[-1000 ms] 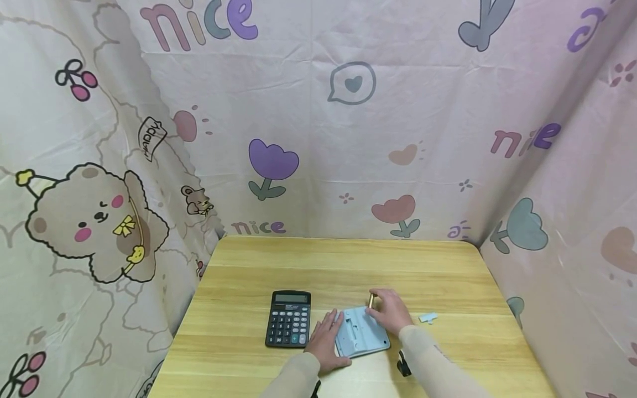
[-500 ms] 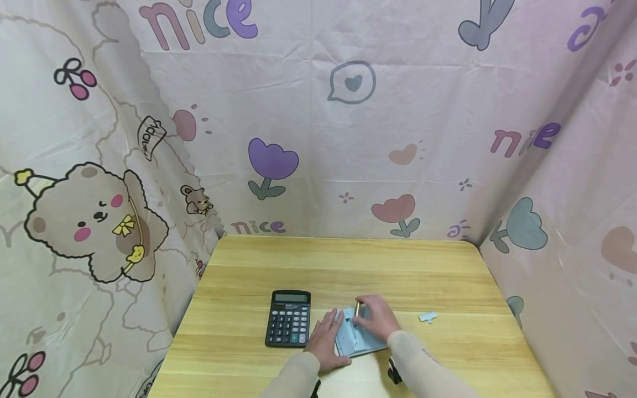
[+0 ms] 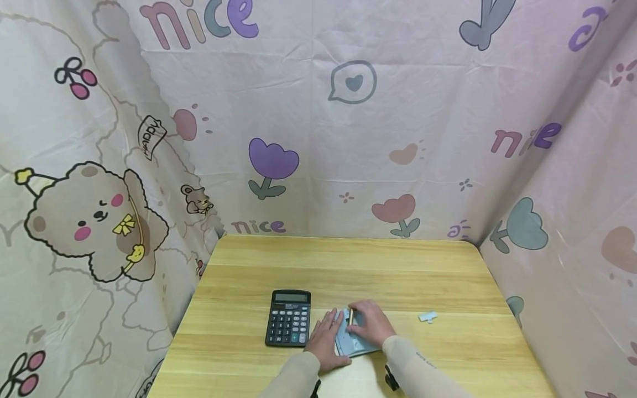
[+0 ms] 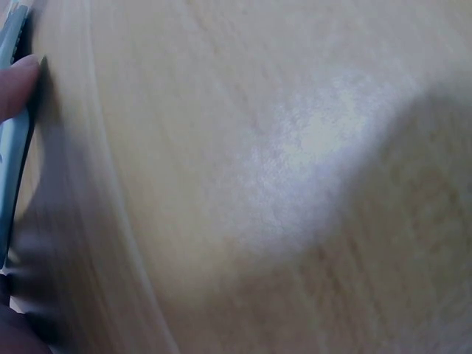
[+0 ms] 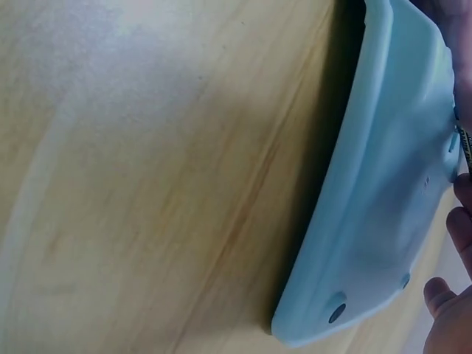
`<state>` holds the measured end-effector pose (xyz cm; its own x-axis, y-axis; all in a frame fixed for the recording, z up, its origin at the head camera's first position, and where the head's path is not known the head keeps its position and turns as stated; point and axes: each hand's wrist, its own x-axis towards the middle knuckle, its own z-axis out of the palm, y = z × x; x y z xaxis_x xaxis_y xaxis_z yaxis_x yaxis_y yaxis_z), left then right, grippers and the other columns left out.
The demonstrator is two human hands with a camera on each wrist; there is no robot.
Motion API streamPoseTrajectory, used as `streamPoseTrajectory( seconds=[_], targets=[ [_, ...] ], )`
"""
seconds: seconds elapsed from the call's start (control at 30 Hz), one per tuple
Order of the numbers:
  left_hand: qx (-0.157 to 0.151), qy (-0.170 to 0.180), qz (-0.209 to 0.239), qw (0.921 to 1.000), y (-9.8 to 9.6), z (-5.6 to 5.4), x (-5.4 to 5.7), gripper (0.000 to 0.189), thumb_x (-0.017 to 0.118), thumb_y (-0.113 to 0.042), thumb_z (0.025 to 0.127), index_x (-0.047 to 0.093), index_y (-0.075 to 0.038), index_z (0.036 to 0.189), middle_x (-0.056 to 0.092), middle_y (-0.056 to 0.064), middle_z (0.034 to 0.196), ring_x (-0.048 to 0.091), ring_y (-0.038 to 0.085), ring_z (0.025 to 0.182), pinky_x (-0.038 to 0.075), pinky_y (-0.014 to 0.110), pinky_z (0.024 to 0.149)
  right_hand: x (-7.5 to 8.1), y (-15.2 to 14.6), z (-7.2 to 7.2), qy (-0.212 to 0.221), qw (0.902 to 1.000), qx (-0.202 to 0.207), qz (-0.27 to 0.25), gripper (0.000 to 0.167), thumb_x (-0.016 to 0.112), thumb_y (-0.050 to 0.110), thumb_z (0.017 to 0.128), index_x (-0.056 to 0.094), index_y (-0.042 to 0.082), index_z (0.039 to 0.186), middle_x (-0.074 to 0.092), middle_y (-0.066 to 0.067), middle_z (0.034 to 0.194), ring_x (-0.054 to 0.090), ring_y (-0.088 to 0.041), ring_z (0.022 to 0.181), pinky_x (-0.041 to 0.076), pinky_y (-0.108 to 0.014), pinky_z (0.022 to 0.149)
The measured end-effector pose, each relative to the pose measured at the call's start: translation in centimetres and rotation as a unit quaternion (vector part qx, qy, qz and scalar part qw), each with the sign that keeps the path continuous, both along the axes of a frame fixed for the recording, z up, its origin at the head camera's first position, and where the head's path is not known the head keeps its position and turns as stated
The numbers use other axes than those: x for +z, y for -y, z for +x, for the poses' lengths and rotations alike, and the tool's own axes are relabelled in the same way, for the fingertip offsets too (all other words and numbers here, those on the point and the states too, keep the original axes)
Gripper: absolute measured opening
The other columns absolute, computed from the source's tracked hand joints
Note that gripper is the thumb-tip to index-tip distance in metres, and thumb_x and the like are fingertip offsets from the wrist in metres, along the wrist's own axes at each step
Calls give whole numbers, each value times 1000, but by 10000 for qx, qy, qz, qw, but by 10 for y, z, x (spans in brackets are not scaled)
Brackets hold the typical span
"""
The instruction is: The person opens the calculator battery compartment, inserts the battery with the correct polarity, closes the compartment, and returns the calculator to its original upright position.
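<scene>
A light blue device point(image 3: 354, 345), which looks like a calculator turned face down, lies on the table with a slot in its back. My left hand point(image 3: 324, 344) rests along its left side, fingers extended and thumb at the near edge. Between the thumb and fingers of my right hand point(image 3: 374, 324) is a gold-coloured battery point(image 3: 351, 317), held over the slot. Whether the battery touches the slot cannot be made out. The right wrist view shows the device's blue casing point(image 5: 383, 199) and a sliver of the battery point(image 5: 465, 147) at the edge.
A black calculator point(image 3: 288, 318) lies face up left of my left hand. To the right of my right hand is a small light blue cover point(image 3: 428, 317). The wooden table point(image 3: 348, 265) ends at a patterned cloth point(image 3: 318, 138) behind and at the sides.
My right hand has moved left with the battery, from the device's far right corner to over the slot. The left hand and the device have stayed in place.
</scene>
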<state>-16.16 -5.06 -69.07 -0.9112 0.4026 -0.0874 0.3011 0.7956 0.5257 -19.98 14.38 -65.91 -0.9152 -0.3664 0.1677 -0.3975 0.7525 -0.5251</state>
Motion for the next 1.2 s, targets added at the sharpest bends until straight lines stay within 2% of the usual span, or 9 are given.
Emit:
streamPoseTrajectory(
  seconds=[0.27, 0.77, 1.07, 1.2],
  targets=[
    [-48, -60, -19, 10000, 0, 0, -1, 120, 79, -60, 63, 13, -22, 156, 13, 6, 160, 15, 26, 146, 19, 49, 116, -3, 2, 2, -111, 9998, 74, 168, 57, 80, 42, 73, 63, 16, 121, 64, 1, 116, 56, -19, 108, 49, -42, 95],
    [-47, -15, -8, 10000, 1, 1, 1, 120, 79, -60, 62, 14, -23, 156, 14, 6, 160, 16, 26, 145, 19, 50, 115, -4, -2, 8, -58, 9982, 276, 531, 60, 71, 45, 83, 57, 14, 132, 57, 0, 125, 53, -19, 115, 47, -41, 98],
    [0, -12, -54, 10000, 0, -2, -5, 121, 79, -62, 62, 13, -24, 156, 14, 4, 160, 15, 25, 146, 18, 49, 116, -5, -2, 7, -54, 9994, 338, 77, 52, 77, 36, 80, 59, 19, 126, 60, 5, 119, 55, -17, 111, 47, -41, 97],
    [1, -24, -35, 10000, 0, -2, -6, 121, 79, -62, 62, 13, -24, 156, 14, 4, 160, 15, 25, 146, 18, 49, 116, -6, -1, 7, -206, 9992, 355, -39, 48, 80, 32, 78, 61, 20, 120, 62, 7, 115, 56, -14, 108, 49, -39, 95]
  ],
)
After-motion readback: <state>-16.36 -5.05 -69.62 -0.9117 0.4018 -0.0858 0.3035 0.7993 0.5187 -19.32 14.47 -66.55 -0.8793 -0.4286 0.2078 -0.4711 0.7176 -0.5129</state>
